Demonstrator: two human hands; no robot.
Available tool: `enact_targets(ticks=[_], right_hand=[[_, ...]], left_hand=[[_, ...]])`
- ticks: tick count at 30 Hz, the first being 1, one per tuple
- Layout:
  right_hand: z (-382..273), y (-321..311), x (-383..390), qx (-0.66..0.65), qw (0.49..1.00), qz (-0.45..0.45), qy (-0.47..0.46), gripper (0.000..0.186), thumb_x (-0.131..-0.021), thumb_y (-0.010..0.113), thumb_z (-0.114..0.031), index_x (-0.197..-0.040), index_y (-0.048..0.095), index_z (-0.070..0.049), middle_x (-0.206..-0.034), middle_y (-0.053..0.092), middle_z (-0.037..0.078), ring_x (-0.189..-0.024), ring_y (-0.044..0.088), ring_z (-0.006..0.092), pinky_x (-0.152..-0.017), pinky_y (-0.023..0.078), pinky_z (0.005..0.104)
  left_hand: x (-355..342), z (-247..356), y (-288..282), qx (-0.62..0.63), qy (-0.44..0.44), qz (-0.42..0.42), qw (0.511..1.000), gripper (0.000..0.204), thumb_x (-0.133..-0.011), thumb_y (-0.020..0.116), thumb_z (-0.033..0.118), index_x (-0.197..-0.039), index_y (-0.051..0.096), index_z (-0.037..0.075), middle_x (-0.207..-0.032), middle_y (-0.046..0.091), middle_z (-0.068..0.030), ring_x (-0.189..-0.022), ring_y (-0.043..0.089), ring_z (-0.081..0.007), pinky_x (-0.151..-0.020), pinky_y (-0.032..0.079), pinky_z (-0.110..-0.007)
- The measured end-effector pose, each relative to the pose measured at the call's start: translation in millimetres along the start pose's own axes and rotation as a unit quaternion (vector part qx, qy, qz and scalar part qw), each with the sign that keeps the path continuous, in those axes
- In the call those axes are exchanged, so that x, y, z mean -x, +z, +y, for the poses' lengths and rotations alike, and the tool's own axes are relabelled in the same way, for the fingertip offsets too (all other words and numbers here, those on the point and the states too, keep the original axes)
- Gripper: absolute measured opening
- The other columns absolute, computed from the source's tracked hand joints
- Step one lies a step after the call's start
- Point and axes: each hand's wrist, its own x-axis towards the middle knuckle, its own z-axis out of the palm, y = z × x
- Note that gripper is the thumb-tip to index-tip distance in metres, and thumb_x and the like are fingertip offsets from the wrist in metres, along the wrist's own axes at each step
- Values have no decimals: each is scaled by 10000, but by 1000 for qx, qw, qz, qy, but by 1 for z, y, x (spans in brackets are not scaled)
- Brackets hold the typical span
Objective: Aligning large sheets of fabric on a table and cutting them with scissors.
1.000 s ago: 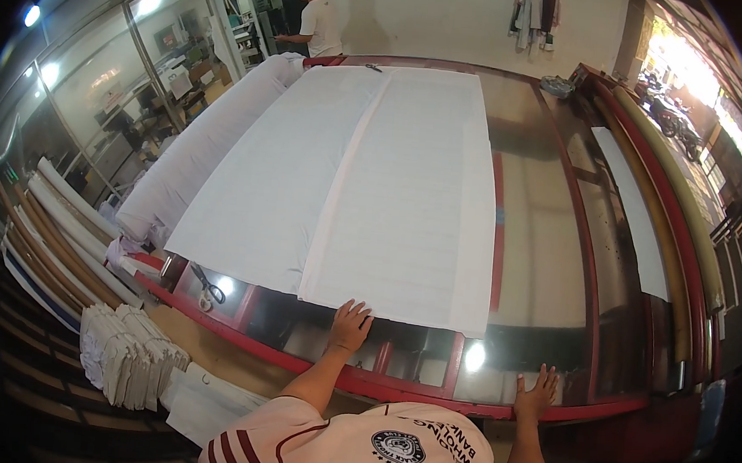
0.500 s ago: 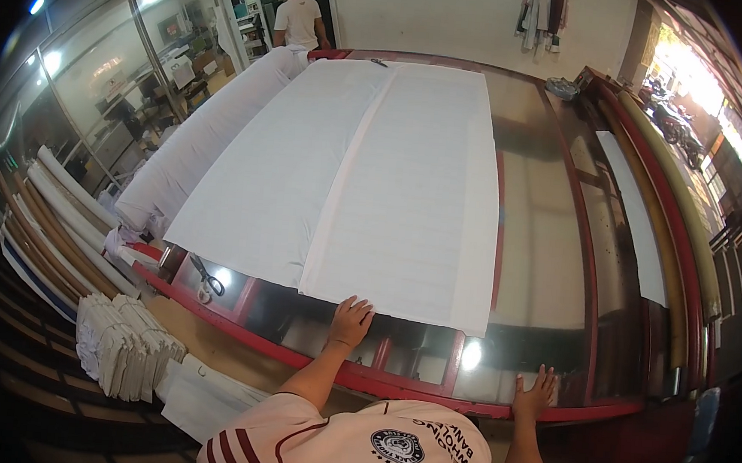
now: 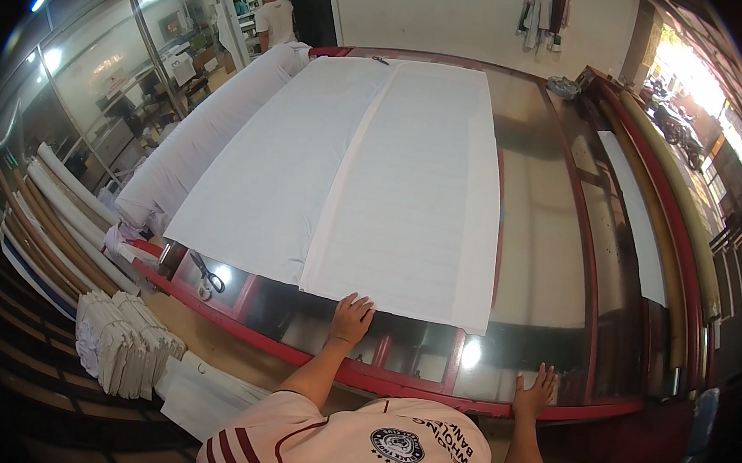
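Note:
White fabric (image 3: 408,191) lies spread over the glass-topped table, with a lengthwise line where two layers or panels meet. My left hand (image 3: 352,318) rests at its near edge, fingers stretched out and fingertips touching the cloth. Farther right, my right hand (image 3: 535,391) lies flat with spread fingers on the glass near the table's red front rim (image 3: 428,400). It holds nothing and is apart from the fabric. A pair of scissors (image 3: 208,280) with dark and pale handles lies on the glass at the near left corner.
A big roll of white fabric (image 3: 196,146) runs along the table's left side. Several long tubes (image 3: 61,227) lean at the left, above bundled white stacks (image 3: 126,343). More rolls (image 3: 648,199) line the right edge. A small dark object (image 3: 381,60) lies at the fabric's far edge.
Both my hands and the fabric stay in place. In the background, the person in a white shirt has moved left, partly behind the door frame.

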Motion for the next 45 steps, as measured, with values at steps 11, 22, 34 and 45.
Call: enact_targets(ticks=[11,22,34,45], right_hand=[[1,1,-1,11,1000,-3,1,731,-906,640,-487,-1522,381,-191,-1630,274,80,-1513,212,305,-1197,221,497],[4,-1,-3,4,1000,-24,4,839,-887,574,-593,-1548,326,-140,-1638,240,144,-1524,159,346,-1210,139,509],[4,-14,-17,39,970,-238,20,1070,-884,413,-785,-1611,-26,-135,-1662,-126,181,-1521,-140,405,-1214,-39,545],[4,-13,-23,31,959,-280,34,1192,-818,440,-851,-1600,-94,-127,-1646,-195,181,-1506,-204,399,-1203,-69,551]], left_hand=[[-1,4,-3,0,-6,5,1000,233,-915,654,246,-1091,730,114,-1200,691,-60,-1250,532,-313,-1055,412,-474],[-2,6,1,10,17,16,1000,187,-886,691,157,-1037,737,57,-1169,700,-112,-1223,551,-369,-1039,432,-486],[1,1,3,10,14,-8,1000,218,-912,659,158,-1071,742,33,-1197,697,-132,-1270,516,-368,-1068,407,-483],[-1,2,3,11,12,-5,1000,209,-908,663,155,-1059,743,35,-1193,699,-126,-1260,523,-366,-1066,413,-474]])
